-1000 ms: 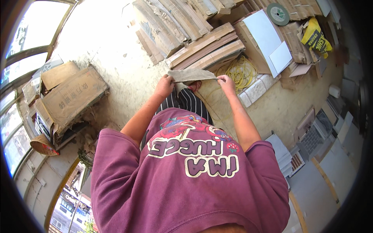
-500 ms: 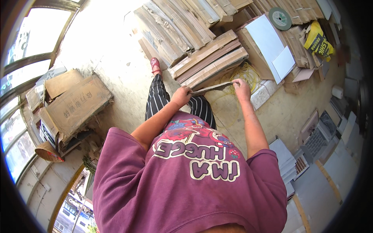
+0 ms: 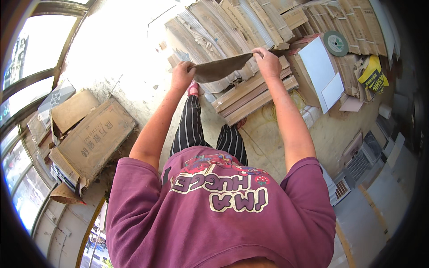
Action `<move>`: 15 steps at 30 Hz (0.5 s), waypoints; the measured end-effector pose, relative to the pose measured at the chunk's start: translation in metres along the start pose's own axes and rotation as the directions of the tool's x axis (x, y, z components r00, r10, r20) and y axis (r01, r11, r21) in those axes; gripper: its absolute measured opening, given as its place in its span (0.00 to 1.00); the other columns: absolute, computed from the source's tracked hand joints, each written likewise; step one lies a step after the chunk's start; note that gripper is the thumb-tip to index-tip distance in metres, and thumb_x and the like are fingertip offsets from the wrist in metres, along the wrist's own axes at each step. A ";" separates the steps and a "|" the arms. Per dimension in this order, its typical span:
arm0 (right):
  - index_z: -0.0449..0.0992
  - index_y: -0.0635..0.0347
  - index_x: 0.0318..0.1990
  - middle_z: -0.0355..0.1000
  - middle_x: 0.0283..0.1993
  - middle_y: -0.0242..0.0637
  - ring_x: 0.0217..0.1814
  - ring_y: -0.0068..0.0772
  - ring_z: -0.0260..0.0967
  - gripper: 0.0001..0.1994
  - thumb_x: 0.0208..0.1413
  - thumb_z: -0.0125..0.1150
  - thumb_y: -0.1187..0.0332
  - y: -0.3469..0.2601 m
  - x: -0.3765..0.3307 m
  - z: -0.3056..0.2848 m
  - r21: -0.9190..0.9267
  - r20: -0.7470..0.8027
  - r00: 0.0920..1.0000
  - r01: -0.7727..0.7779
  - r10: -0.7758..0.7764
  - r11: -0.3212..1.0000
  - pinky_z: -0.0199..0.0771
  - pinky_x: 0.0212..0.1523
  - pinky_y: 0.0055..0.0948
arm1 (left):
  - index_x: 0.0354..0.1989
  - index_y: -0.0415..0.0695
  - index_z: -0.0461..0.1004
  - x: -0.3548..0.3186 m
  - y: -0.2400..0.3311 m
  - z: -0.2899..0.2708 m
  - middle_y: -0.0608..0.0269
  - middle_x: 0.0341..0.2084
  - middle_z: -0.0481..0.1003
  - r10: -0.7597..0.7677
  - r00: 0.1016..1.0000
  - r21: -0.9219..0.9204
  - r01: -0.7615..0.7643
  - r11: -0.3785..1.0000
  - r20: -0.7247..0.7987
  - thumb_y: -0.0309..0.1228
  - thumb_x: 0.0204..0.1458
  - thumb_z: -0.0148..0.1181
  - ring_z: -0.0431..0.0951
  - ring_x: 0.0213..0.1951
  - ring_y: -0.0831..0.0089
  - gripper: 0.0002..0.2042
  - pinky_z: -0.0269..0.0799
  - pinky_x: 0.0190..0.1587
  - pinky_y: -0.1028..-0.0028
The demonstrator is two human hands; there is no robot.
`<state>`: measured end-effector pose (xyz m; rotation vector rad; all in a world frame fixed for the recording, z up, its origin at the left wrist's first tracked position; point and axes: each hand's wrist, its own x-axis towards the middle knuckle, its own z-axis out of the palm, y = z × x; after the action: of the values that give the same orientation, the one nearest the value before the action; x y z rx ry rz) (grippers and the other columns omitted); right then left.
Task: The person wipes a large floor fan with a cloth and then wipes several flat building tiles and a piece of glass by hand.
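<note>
A dark grey-brown cloth [image 3: 221, 70] is stretched out between my two hands, in front of my body. My left hand [image 3: 182, 75] pinches one end of it, fingers closed. The other end is gripped at its upper corner by my right hand [image 3: 268, 63], also closed. The cloth hangs slightly slack in the middle. Behind it stand cardboard-wrapped flat packs [image 3: 210, 40], partly covered by the cloth and my right hand. Both arms reach forward, away from my purple shirt.
Stacked cardboard packs [image 3: 254, 96] lie low ahead of my feet. To the right are a white panel [image 3: 318, 67], a green disc [image 3: 335, 43], a yellow bag [image 3: 373, 76] and a coiled yellow cord [image 3: 292, 105]. A large carton [image 3: 96, 138] and a woven basket [image 3: 67, 194] stand left.
Both hands have moved forward and to the left, away from my body. The cloth has opened from a narrow strip into a wider sheet. My legs have shifted.
</note>
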<state>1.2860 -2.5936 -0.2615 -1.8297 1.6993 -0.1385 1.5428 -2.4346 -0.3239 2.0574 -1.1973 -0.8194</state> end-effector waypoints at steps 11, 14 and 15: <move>0.75 0.54 0.43 0.74 0.39 0.38 0.40 0.34 0.72 0.13 0.48 0.55 0.67 -0.099 0.132 0.083 0.261 -0.047 0.976 0.217 -0.213 0.941 0.70 0.43 0.30 | 0.34 0.40 0.75 0.117 -0.041 -0.066 0.60 0.30 0.72 0.028 0.947 -0.010 -0.033 0.999 -0.320 0.21 0.47 0.55 0.74 0.31 0.71 0.07 0.71 0.36 0.76; 0.73 0.54 0.47 0.70 0.47 0.42 0.48 0.38 0.68 0.17 0.46 0.53 0.69 -0.081 0.147 0.115 0.085 0.014 0.973 0.229 -0.231 0.970 0.67 0.49 0.33 | 0.36 0.39 0.74 0.121 -0.071 -0.040 0.56 0.33 0.73 0.027 0.957 0.022 -0.022 1.000 -0.289 0.19 0.46 0.53 0.76 0.33 0.67 0.09 0.72 0.38 0.73; 0.71 0.55 0.49 0.67 0.50 0.45 0.53 0.42 0.65 0.20 0.45 0.52 0.69 -0.072 0.150 0.124 0.091 0.048 0.974 0.216 -0.221 0.972 0.64 0.52 0.35 | 0.37 0.39 0.74 0.121 -0.079 -0.029 0.56 0.33 0.73 0.030 0.961 0.030 -0.023 0.999 -0.275 0.19 0.45 0.53 0.76 0.33 0.66 0.09 0.72 0.38 0.73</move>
<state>1.4320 -2.6895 -0.3739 -1.9340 1.4274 -0.2433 1.6532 -2.5057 -0.3902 2.0903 -1.0827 -0.4859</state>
